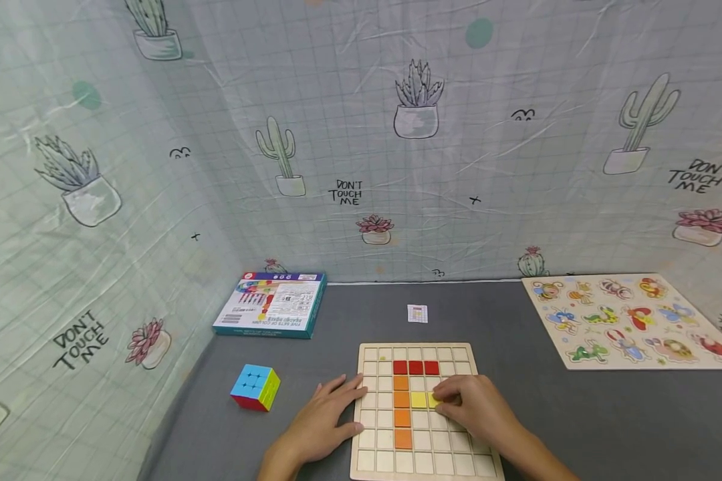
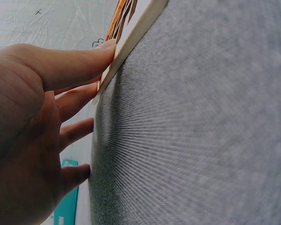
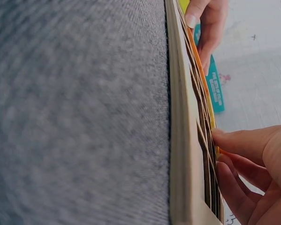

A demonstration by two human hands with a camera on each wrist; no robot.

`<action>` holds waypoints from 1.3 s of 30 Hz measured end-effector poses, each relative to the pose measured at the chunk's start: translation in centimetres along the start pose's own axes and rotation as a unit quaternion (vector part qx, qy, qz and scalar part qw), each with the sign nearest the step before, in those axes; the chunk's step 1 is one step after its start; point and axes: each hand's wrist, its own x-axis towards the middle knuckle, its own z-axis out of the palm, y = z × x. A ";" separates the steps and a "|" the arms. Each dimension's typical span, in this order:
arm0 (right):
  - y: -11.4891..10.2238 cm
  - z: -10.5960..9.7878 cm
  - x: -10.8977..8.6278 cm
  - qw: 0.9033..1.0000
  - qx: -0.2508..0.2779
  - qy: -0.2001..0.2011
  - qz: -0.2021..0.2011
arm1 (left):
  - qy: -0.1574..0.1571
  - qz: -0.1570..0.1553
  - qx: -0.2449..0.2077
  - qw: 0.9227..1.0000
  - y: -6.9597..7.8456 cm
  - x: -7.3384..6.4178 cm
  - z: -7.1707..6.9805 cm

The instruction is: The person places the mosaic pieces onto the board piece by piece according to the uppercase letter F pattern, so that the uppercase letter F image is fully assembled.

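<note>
A wooden grid board lies on the table in the head view. Three red tiles form a row near its far side. Several orange tiles run in a column below the leftmost red one. To the right of this column sits a yellow tile, and beside it my right hand pinches a second yellow tile, partly covered by the fingertips. My left hand has its fingers spread, with thumb and fingertips touching the board's left edge; the left wrist view shows the thumb against that edge.
A small card with a coloured grid lies beyond the board. On the left are a puzzle cube and a flat teal-edged box. A wooden insect puzzle lies at the right. Printed curtains hang behind and left.
</note>
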 end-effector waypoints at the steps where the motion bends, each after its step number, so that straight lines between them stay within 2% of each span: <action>1: 0.0 0.0 0.0 1.000 0.001 -0.001 0.002 | 0.000 -0.002 0.000 1.000 0.0 0.0 0.0; 9: 0.3 -0.1 -0.4 0.999 0.032 -0.002 -0.008 | 0.003 0.001 0.003 1.000 0.1 0.0 0.1; 13: 1.1 -0.4 -0.5 0.994 0.102 -0.023 -0.001 | 0.009 0.006 0.003 1.000 -0.1 0.1 0.2; 17: 1.7 -1.2 -0.8 0.981 0.188 -0.035 0.025 | 0.018 0.012 -0.012 1.000 -0.2 -0.1 0.3; 19: 2.0 -1.7 -1.1 0.979 0.201 -0.028 0.020 | 0.029 0.015 -0.024 0.999 -0.2 -0.2 0.3; 24: 2.5 -3.2 -1.4 0.987 0.159 0.000 -0.014 | 0.087 0.020 -0.047 0.995 0.2 -0.5 -0.5; 28: 2.6 -4.9 -1.0 0.995 0.085 0.030 -0.039 | 0.149 0.028 -0.046 0.987 1.1 -0.3 -1.9; 30: 2.6 -5.9 -0.6 0.996 0.039 0.049 -0.065 | 0.171 0.030 -0.044 0.984 1.8 -0.2 -2.9; 35: 2.1 -9.1 1.4 0.992 -0.042 0.063 -0.101 | 0.205 0.067 0.017 0.976 3.9 0.6 -6.5; 39: 1.4 -12.0 3.2 0.990 -0.078 0.059 -0.097 | 0.230 0.120 0.103 0.960 5.5 2.0 -9.4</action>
